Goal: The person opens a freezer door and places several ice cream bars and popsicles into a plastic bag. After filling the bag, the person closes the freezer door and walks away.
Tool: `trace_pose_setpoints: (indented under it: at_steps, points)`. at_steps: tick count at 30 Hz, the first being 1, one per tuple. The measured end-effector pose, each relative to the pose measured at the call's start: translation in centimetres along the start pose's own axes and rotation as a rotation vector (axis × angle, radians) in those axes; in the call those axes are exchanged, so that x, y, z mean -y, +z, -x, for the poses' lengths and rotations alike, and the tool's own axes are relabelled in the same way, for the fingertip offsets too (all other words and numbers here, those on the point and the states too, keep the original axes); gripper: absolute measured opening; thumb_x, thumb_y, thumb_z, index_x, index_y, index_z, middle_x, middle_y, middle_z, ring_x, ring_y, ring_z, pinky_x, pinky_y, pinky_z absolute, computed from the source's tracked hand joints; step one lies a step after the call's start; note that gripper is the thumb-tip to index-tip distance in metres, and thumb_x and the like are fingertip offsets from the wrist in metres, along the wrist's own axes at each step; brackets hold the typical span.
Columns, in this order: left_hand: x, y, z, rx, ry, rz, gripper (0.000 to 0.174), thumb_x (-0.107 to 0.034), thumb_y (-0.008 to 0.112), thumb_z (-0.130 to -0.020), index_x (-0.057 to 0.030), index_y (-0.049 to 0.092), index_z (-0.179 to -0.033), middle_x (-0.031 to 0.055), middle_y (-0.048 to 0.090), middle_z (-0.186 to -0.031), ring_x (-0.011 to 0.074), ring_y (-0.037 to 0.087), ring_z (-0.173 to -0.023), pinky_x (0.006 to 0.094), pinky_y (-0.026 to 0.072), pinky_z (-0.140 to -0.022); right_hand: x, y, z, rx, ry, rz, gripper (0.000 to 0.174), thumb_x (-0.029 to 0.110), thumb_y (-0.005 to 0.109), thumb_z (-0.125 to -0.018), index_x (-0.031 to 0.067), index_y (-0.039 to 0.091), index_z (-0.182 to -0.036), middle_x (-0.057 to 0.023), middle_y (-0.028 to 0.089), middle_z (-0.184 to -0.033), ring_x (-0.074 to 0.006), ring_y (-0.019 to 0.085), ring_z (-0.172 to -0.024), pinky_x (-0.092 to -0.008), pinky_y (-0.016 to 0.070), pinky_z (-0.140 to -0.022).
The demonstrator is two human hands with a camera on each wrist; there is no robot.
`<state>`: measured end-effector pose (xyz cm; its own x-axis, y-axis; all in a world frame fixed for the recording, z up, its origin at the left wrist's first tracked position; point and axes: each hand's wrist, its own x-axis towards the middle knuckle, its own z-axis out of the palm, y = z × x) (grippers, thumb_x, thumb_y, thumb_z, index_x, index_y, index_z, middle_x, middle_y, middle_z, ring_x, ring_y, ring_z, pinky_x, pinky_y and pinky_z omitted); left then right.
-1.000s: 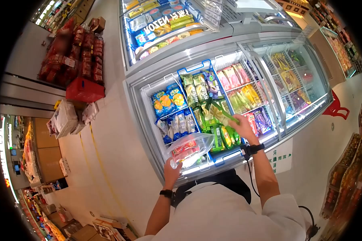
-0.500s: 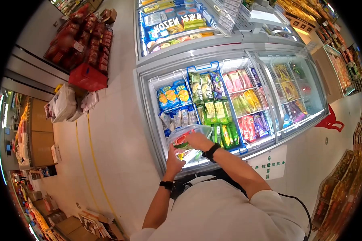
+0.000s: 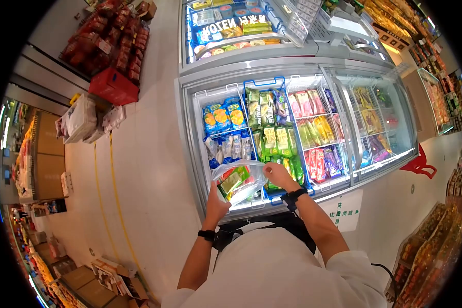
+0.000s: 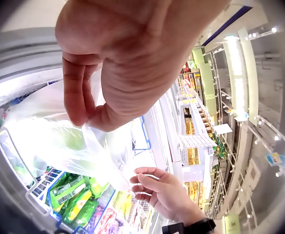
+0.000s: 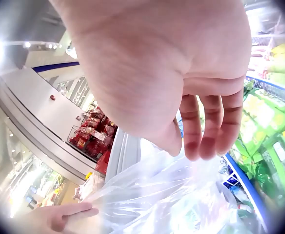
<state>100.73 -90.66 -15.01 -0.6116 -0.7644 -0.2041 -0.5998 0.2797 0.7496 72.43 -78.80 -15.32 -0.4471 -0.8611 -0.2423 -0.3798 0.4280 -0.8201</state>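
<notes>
A clear plastic bag [image 3: 254, 179] hangs over the front left of the freezer, with a green packet [image 3: 234, 178] and red packaging visible inside. My left hand [image 3: 216, 204] pinches its near left edge; thumb and fingertips meet on the film in the left wrist view. At the bag's right edge, my right hand [image 3: 282, 177] holds the film between thumb and bent fingers [image 5: 208, 146]. Green packets [image 3: 277, 141] lie in a blue-framed basket just beyond the right hand.
Blue packets with orange pictures [image 3: 223, 117] fill the basket at the back left. Pink packets [image 3: 306, 102] and other colours lie to the right. A sliding glass lid [image 3: 372, 118] covers the freezer's right part. A red basket [image 3: 421, 163] stands beyond.
The right hand went from over the green packets into the bag with a green packet, then out to the bag's right edge. That packet now lies inside the bag, which is spread wider.
</notes>
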Motion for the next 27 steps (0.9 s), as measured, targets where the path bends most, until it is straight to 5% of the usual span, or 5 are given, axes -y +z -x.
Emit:
trace_pose_setpoints:
  at_steps: [1, 3, 17, 21, 27]
  points:
    - [-0.9, -0.4, -0.2, -0.059, 0.091, -0.062, 0.099, -0.003, 0.07, -0.063, 0.005, 0.018, -0.147, 0.0291, 0.052, -0.128, 0.0284, 0.068, -0.079, 0.0331, 0.0565, -0.059, -0.9, 0.2, 0.1, -0.047, -0.011, 0.056, 0.012, 0.011, 0.066, -0.081, 0.0052, 0.067, -0.091, -0.0137, 0.065, -0.081, -0.031, 0.064, -0.083, -0.0393, 0.0501, -0.076]
    - [-4.2, -2.4, 0.0, 0.156, -0.269, 0.176, 0.098, -0.006, 0.072, -0.065, 0.0039, 0.02, -0.147, 0.0254, 0.036, -0.145, 0.0356, 0.036, -0.136, 0.0356, 0.0317, -0.112, -1.6, 0.1, 0.0, -0.146, -0.037, 0.168, 0.011, 0.011, 0.067, -0.081, 0.0069, 0.068, -0.09, -0.0138, 0.064, -0.086, -0.0305, 0.062, -0.091, -0.0393, 0.0486, -0.082]
    - [-0.4, -1.1, -0.3, 0.035, -0.094, 0.122, 0.072, -0.002, 0.066, -0.067, -0.0134, 0.047, -0.136, 0.0195, 0.046, -0.13, 0.0301, 0.057, -0.106, 0.0366, 0.0527, -0.083, -1.4, 0.9, -4.0, -0.172, 0.009, -0.159, 0.024, 0.01, 0.064, -0.084, 0.0022, 0.065, -0.106, -0.0151, 0.069, -0.096, -0.0239, 0.067, -0.079, -0.0319, 0.0535, -0.07]
    - [-1.3, -1.6, -0.8, -0.014, -0.182, 0.114, 0.059, -0.005, 0.071, -0.071, -0.0148, 0.054, -0.126, 0.0224, 0.046, -0.128, 0.041, 0.043, -0.124, 0.0444, 0.0357, -0.106, -3.5, -0.2, -5.6, -0.274, 0.057, -0.208, 0.016, 0.007, 0.062, -0.086, 0.0012, 0.064, -0.101, -0.0114, 0.068, -0.089, -0.0195, 0.067, -0.082, -0.0305, 0.0538, -0.07]
    - [-1.6, -2.9, -2.6, -0.039, -0.141, -0.058, 0.05, -0.009, 0.072, -0.071, -0.0138, 0.059, -0.119, 0.0223, 0.045, -0.13, 0.0398, 0.042, -0.126, 0.0455, 0.0352, -0.107, -7.6, -2.8, -8.4, -0.374, 0.163, -0.164, 0.011, 0.005, 0.062, -0.083, 0.0034, 0.066, -0.094, -0.0109, 0.069, -0.083, -0.0217, 0.068, -0.078, -0.0317, 0.0536, -0.07]
